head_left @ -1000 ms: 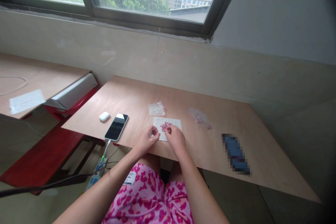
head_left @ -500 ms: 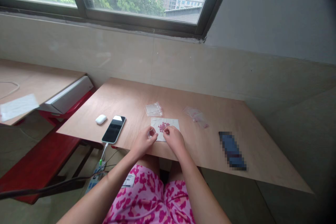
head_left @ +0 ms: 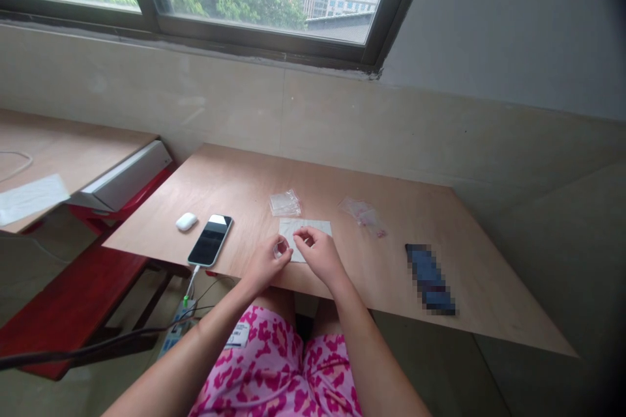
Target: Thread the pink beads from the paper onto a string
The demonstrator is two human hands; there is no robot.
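Note:
My left hand (head_left: 274, 257) is closed on a small clear plastic bag (head_left: 278, 249), just over the left edge of a white sheet (head_left: 320, 227). My right hand (head_left: 315, 251) hovers above the sheet, its thumb and fingers pinched together beside the bag. Whatever is between those fingertips is too small to make out. The pile of pink beads on the sheet is mostly hidden behind my right hand. Beyond the sheet lies a stack of clear bags (head_left: 285, 202). To the right are several clear bags (head_left: 360, 212) with pink bits inside.
On the wooden table (head_left: 391, 202), a phone (head_left: 211, 240) on a charging cable and a white earbud case (head_left: 186, 221) lie to the left. A blurred dark object (head_left: 430, 279) rests at the right. A red bench (head_left: 88, 293) stands at lower left.
My right hand has moved left and slightly up from the bead pile to the bag, now covering the beads. My left hand stays nearly in place, holding the bag.

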